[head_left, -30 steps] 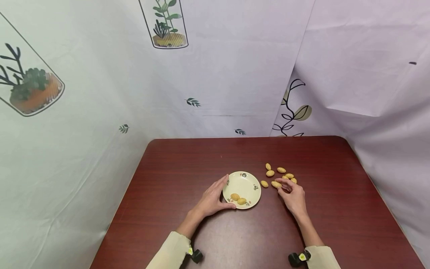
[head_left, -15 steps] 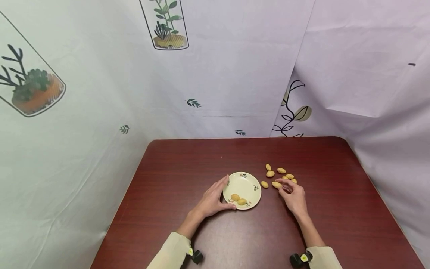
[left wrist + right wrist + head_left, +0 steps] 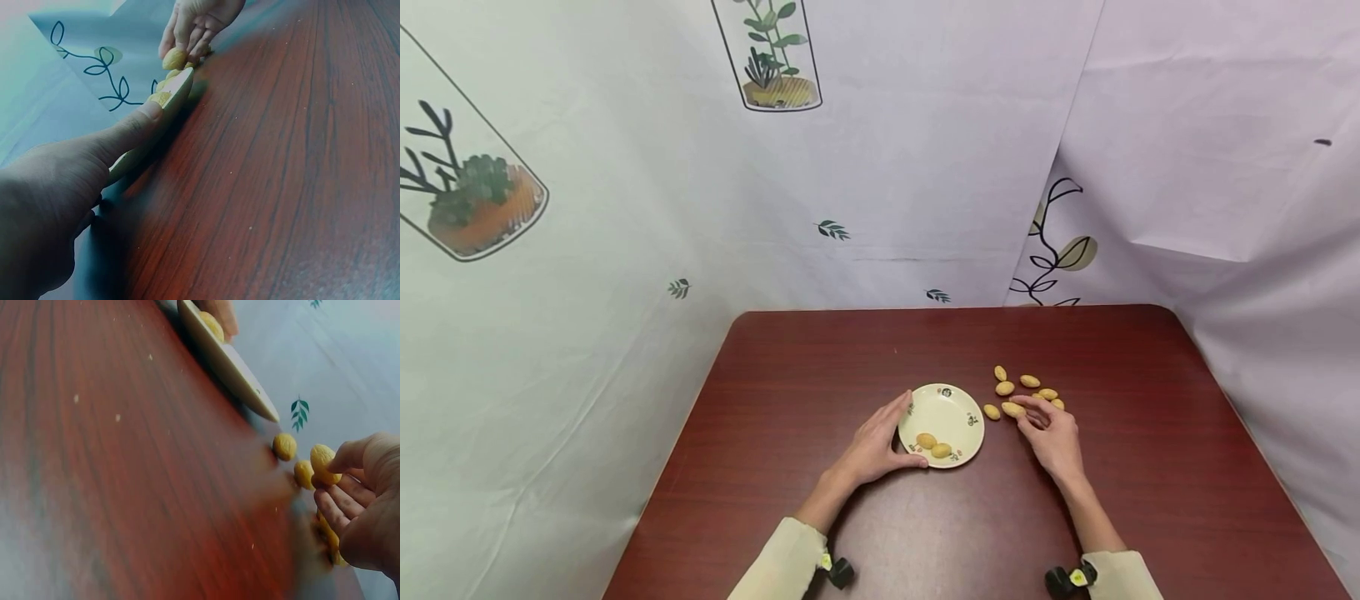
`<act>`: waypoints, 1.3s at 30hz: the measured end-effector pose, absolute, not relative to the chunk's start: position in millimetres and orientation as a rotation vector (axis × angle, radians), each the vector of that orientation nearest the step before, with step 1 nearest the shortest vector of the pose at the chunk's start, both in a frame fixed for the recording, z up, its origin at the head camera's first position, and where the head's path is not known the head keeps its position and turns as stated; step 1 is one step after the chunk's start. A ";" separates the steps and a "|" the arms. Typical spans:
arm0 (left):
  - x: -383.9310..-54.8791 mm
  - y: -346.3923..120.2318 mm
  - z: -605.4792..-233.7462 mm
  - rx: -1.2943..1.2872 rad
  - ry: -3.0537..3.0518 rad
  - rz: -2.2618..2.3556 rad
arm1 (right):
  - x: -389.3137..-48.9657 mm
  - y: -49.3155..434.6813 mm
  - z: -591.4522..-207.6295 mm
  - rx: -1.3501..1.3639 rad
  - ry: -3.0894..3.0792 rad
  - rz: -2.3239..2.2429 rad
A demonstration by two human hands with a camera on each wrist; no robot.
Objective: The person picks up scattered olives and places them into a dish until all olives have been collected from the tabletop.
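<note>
My left hand (image 3: pixel 872 442) holds a small cream plate (image 3: pixel 943 410) by its left side, the thumb (image 3: pixel 139 128) at the near rim and the fingers spread round the far edge. Two yellow, wrinkled oval nuts lie in the plate, one a little left (image 3: pixel 927 440) of the other (image 3: pixel 941 450). To the right of the plate, my right hand (image 3: pixel 1055 440) pinches another such nut (image 3: pixel 324 464) between thumb and fingertips. It appears slightly raised in the right wrist view. One loose nut (image 3: pixel 992 412) lies between that hand and the plate.
Several more nuts are scattered on the dark red wooden table (image 3: pixel 820 358) beyond my right hand, among them a nut (image 3: pixel 1030 381) at the back. Some sit partly behind my fingers. Patterned cloth (image 3: pixel 880 167) hangs behind the table and along its sides.
My right hand has drawn slightly to the left with the pinched nut, which seems to have come up off the table. The left hand and the plate stay as they were.
</note>
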State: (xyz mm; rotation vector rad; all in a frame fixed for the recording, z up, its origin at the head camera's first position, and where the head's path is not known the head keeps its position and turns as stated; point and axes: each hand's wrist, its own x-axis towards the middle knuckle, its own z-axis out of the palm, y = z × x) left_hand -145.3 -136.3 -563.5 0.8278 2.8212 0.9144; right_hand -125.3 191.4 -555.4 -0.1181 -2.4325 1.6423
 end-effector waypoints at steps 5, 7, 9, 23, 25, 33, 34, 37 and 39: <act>-144.8 -136.4 -564.2 0.827 2.823 0.904 | -126.7 184.3 -551.6 -0.067 -2.393 1.705; -144.8 -136.5 -564.2 0.826 2.824 0.905 | -127.3 182.0 -551.0 -0.042 -2.381 1.727; -144.8 -136.6 -563.9 0.826 2.824 0.909 | -127.3 179.5 -549.8 -0.017 -2.369 1.748; -145.2 -136.4 -563.8 0.829 2.826 0.909 | -127.1 159.9 -543.4 0.111 -2.314 1.827; -145.2 -136.4 -563.8 0.831 2.826 0.911 | -127.8 157.5 -544.1 0.114 -2.336 1.815; -145.3 -136.5 -564.6 0.818 2.823 0.896 | -130.0 150.2 -542.0 0.126 -2.382 1.867; -145.3 -136.5 -564.7 0.816 2.823 0.896 | -130.1 149.4 -542.0 0.130 -2.384 1.862; -145.4 -136.6 -564.6 0.816 2.824 0.899 | -130.9 146.0 -541.4 0.145 -2.380 1.867; -145.4 -136.8 -564.7 0.818 2.822 0.906 | -131.2 143.4 -541.5 0.159 -2.379 1.877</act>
